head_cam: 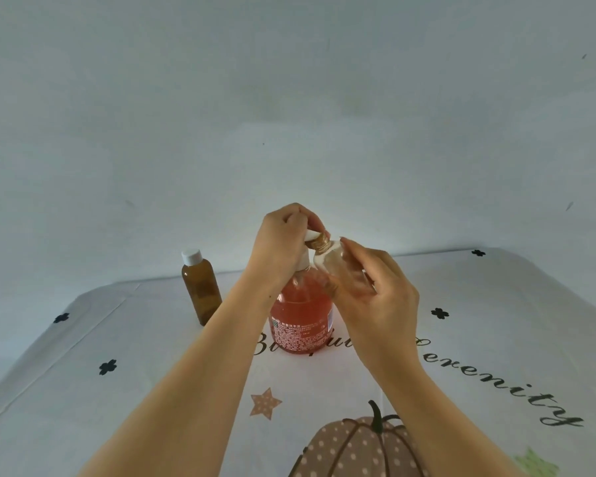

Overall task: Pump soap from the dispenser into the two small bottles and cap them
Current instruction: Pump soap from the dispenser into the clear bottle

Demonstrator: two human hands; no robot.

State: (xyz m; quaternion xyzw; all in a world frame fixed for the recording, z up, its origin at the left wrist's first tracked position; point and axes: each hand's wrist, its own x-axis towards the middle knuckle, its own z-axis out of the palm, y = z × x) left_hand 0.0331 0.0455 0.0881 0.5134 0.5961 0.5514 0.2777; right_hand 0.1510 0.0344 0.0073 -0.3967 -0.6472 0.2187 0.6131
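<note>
The soap dispenser (301, 316), a clear bottle of orange-pink soap with a white pump, stands at the table's middle. My left hand (283, 242) curls over the pump head from above. My right hand (372, 297) grips a small clear bottle (331, 263), tilted with its threaded open neck up against the pump's spout. A second small bottle (201, 289), amber with a white cap on it, stands upright to the left of the dispenser, untouched.
The table wears a white cloth (152, 373) printed with black clovers, script lettering, a star and a dotted pumpkin (358, 449). A plain pale wall rises right behind the table's far edge.
</note>
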